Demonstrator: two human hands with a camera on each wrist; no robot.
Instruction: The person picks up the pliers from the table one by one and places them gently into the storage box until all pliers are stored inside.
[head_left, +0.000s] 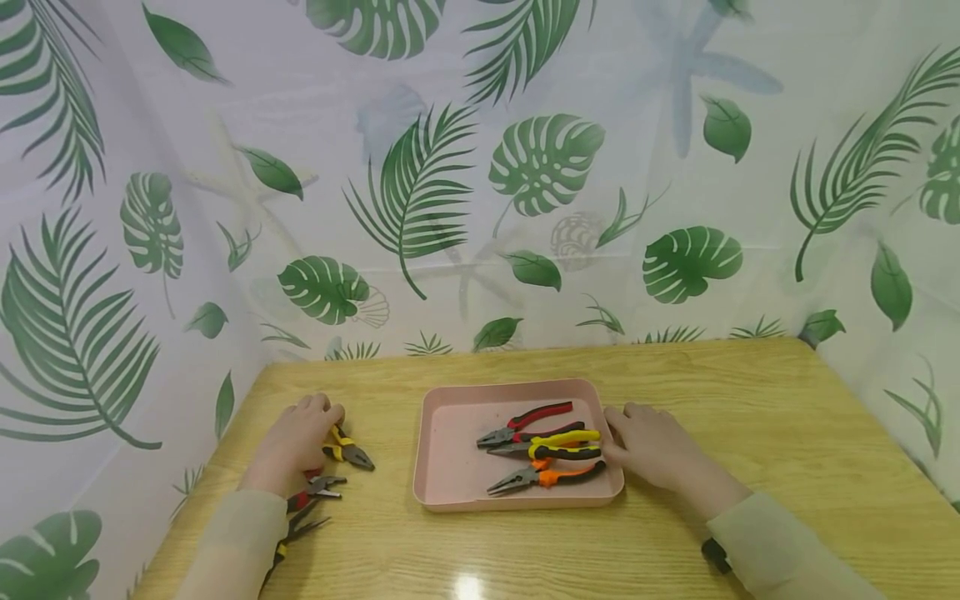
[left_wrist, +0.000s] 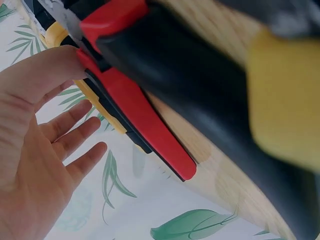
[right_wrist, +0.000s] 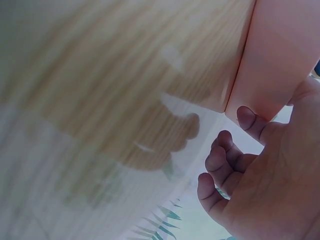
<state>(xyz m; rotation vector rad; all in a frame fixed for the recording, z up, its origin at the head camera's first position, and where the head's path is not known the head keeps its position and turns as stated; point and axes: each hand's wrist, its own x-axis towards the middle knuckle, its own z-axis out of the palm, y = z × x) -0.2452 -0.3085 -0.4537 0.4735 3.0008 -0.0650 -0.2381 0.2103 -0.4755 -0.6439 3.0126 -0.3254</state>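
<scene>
My left hand (head_left: 288, 442) hovers at the left over yellow-and-black pliers (head_left: 350, 451), its thumb close to their handles. In the left wrist view its fingers (left_wrist: 75, 147) are spread and loosely bent, and the thumb tip is hidden behind red-and-black pliers (left_wrist: 135, 110). Long-nosed pliers (head_left: 303, 527) lie nearer the wrist, partly under the sleeve. At the tray's right end, my right hand (head_left: 656, 446) holds the wall of the pink tray (head_left: 450, 442). In the right wrist view the index finger lies against the outer wall, while the thumb tip is out of sight behind it.
Inside the tray lie red-handled pliers (head_left: 536, 417), yellow-handled pliers (head_left: 562, 442) and orange-handled pliers (head_left: 547, 477), handles towards the right. A wooden table (head_left: 540, 550) carries everything. Leaf-patterned cloth (head_left: 465, 208) closes off its back and sides.
</scene>
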